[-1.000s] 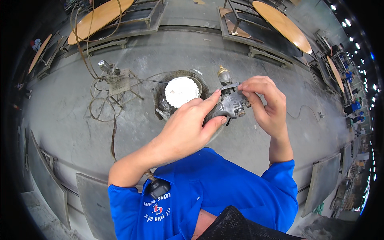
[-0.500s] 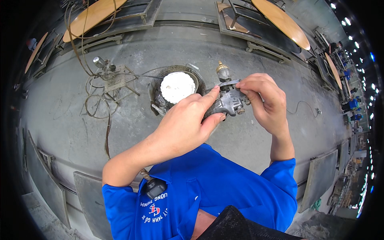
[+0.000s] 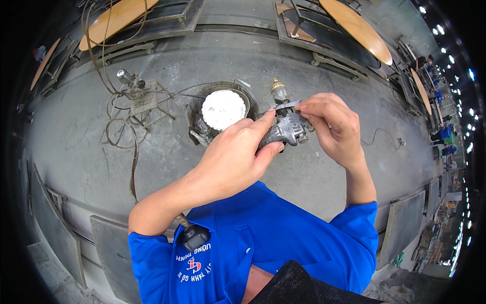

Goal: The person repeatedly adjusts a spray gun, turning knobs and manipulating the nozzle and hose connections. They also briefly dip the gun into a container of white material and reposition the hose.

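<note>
My left hand (image 3: 237,148) is wrapped round a dark grey spray gun (image 3: 287,129), its index finger and thumb reaching along the body. The gun's brass-coloured nozzle end (image 3: 278,90) points away from me. A thin grey metal strip (image 3: 287,105), perhaps the trigger, crosses the gun between my hands. My right hand (image 3: 331,126) is closed in a pinch at the strip's right end, thumb and index finger together. The left index fingertip touches its other end. Below my left forearm, a black rounded fitting (image 3: 195,237) shows against the blue shirt.
A dark, stained tub (image 3: 195,109) with a white scalloped-edge lid or pad (image 3: 224,110) stands beyond my left hand. Left of it is a pump on a stand (image 3: 143,101) with coiled hoses (image 3: 132,175). Wooden oval tabletops (image 3: 357,28) lie on racks at the back. Several people work far right.
Hands and spray gun have shifted very slightly to the left in the picture, along with the whole scene. The grip of both hands looks the same.
</note>
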`<state>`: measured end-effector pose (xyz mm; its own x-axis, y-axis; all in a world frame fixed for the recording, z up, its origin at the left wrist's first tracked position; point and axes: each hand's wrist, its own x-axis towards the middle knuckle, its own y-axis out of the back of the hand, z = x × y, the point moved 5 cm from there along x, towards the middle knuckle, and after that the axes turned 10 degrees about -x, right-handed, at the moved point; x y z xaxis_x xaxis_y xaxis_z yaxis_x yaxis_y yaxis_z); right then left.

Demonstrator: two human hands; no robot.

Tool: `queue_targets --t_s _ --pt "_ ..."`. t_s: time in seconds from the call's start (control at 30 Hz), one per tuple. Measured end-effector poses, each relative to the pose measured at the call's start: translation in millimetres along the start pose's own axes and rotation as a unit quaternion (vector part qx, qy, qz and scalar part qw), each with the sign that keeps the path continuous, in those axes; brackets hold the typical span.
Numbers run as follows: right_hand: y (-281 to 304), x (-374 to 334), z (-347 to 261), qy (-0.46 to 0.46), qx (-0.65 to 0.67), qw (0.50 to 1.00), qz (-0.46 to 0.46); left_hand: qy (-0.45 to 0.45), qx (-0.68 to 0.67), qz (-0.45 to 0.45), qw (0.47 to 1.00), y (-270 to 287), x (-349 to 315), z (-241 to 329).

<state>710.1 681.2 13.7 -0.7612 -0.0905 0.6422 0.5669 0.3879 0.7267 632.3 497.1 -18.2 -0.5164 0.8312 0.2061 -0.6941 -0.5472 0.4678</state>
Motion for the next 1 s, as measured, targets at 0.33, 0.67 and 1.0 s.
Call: queue_targets --t_s 0.33,0.67,1.0 --pt "2.0 1.2 5.8 -0.019 0.01 0.999 -0.032 -0.005 -0.005 0.009 1.0 0.4 1.9 -1.3" --pt "0.9 1.9 5.1 0.006 0.032 0.999 0.02 -0.009 -0.03 0.003 1.0 3.2 4.9 -4.3" --pt "1.1 5.9 2.4 0.04 -0.006 0.999 -0.006 -0.01 -0.022 0.011 1.0 2.3 5.6 -5.2"
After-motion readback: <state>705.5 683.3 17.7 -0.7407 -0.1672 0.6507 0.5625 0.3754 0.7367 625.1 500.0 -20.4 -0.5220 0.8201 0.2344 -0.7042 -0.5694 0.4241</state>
